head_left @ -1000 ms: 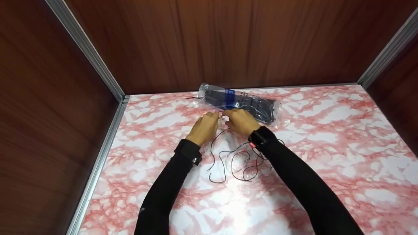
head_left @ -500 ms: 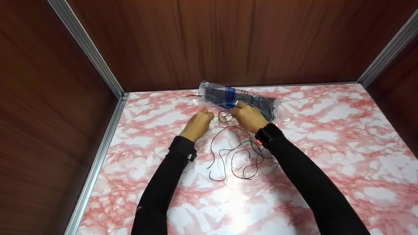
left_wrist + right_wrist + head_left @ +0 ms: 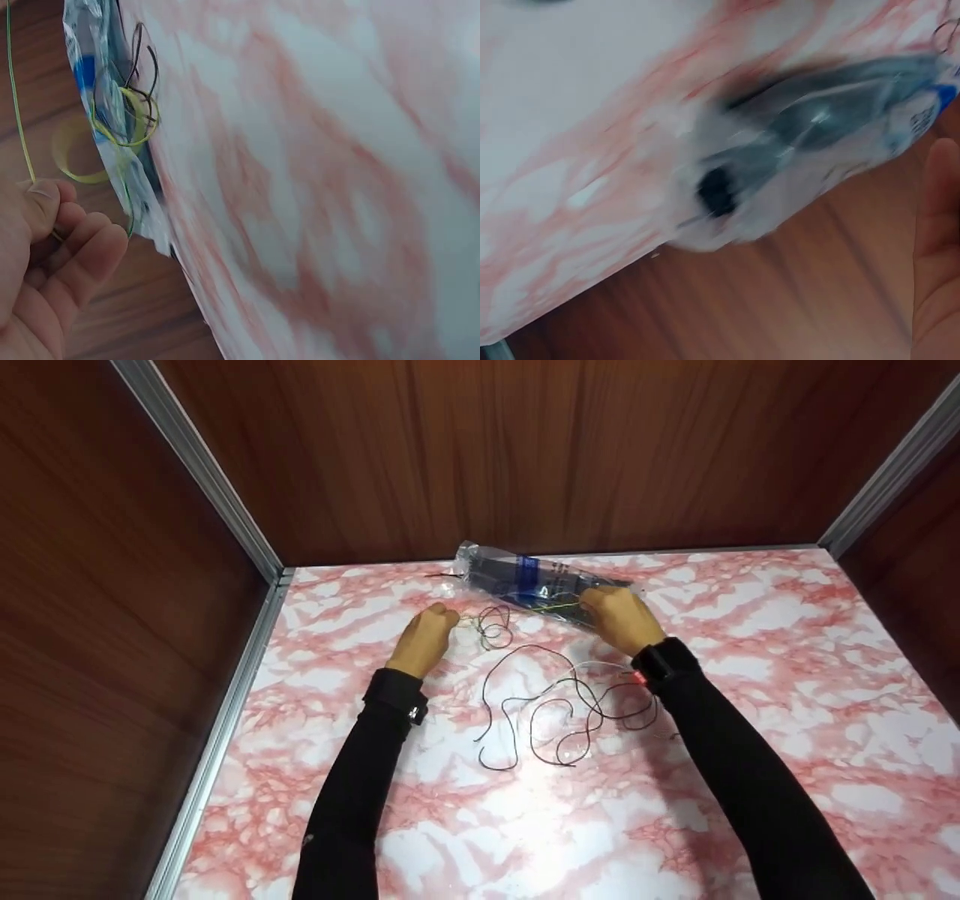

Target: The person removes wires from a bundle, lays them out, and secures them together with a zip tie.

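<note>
My left hand (image 3: 425,641) pinches a thin yellow-green wire (image 3: 16,105) between thumb and forefinger. Toward the right, my right hand (image 3: 622,619) holds a stretch of yellow wire (image 3: 556,606) drawn taut in front of the plastic bag. Between the hands hangs a small loose coil (image 3: 495,628), dark in the head view. Seen from the left wrist, yellow loops (image 3: 142,116) and dark ones overlap the bag. Only the thumb (image 3: 939,217) of the right hand shows in the right wrist view; its fingertips are out of frame there.
A clear plastic bag (image 3: 491,574) with dark contents and a blue label lies by the back wall. Loose dark wires (image 3: 514,735) and a white wire (image 3: 600,663) curl over the pink marbled table (image 3: 360,810). Brown panels (image 3: 525,457) enclose the back and sides.
The hands have moved apart, left hand leftward and right hand rightward. A coil came into view between them, shifted slightly left, and a yellow wire now stretches to the right hand.
</note>
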Motion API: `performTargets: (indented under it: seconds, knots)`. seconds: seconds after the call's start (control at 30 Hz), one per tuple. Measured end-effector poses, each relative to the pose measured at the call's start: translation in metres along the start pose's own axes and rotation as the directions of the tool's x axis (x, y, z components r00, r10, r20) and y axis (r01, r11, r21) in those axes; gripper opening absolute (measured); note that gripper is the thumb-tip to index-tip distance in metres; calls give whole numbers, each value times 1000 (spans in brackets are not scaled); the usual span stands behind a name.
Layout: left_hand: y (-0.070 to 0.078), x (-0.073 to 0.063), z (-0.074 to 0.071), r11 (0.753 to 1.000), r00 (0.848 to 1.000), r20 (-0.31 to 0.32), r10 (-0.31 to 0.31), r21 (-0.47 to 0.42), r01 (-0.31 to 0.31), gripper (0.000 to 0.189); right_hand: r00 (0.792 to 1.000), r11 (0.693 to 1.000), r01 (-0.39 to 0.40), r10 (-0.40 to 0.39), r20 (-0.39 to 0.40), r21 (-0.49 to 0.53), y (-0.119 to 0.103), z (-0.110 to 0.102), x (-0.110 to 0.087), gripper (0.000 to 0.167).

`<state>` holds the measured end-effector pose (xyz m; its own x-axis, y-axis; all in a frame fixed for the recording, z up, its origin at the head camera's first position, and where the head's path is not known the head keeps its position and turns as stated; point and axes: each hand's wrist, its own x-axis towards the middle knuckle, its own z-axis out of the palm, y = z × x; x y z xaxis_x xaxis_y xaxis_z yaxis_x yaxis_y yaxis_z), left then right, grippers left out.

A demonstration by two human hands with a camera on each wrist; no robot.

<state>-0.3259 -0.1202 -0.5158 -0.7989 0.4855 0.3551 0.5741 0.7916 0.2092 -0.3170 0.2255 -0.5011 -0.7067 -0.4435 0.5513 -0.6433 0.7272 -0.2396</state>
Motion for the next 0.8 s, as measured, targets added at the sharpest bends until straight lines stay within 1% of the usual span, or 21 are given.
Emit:
performTargets:
  seconds: [0.07, 0.13, 0.23, 0.27, 0.33, 0.4, 0.5, 0.57, 0.67, 0.8]
  knots:
    - [-5, -3, -1, 1000, 1000, 2, -19, 16, 19, 17, 1000, 1000, -21, 21, -3, 0, 6, -7, -7, 9]
    - [-7, -5, -1, 1000, 1000, 1, -22, 22, 22, 16, 999, 999, -39, 39, -6, -5, 13, -12, -14, 11]
    - [-9, -7, 0, 1000, 1000, -12, 4, 17, -4, 18, 999, 999, -46, 45, -14, -14, 20, -19, -25, 10]
    - [-9, -7, 0, 1000, 1000, -19, 18, 17, -18, 18, 999, 999, -40, 40, -22, -15, 23, -20, -28, 7]
    - [-10, -8, 2, 1000, 999, -24, 29, 2, -29, 18, 999, 999, -27, 26, -37, -25, 29, -24, -34, 8]
    - [-12, -10, 2, 1000, 1000, -22, 17, 0, -17, 18, 998, 999, -19, 16, -58, -39, 34, -29, -40, 11]
    - [-19, -17, 2, 999, 999, -5, -33, 6, 33, 17, 997, 997, -23, 17, -82, -71, 44, -40, -51, 13]
    - [-23, -21, 1, 998, 998, 5, -56, 19, 56, 16, 996, 995, -34, 26, -86, -93, 50, -47, -58, 14]
    - [-29, -25, -1, 998, 998, 2, -56, 17, 56, 14, 995, 992, -57, 48, -84, -115, 58, -58, -68, 13]
    - [-33, -27, -4, 999, 998, -35, -49, -9, 49, 12, 992, 987, -96, 84, -94, -132, 67, -72, -80, 13]
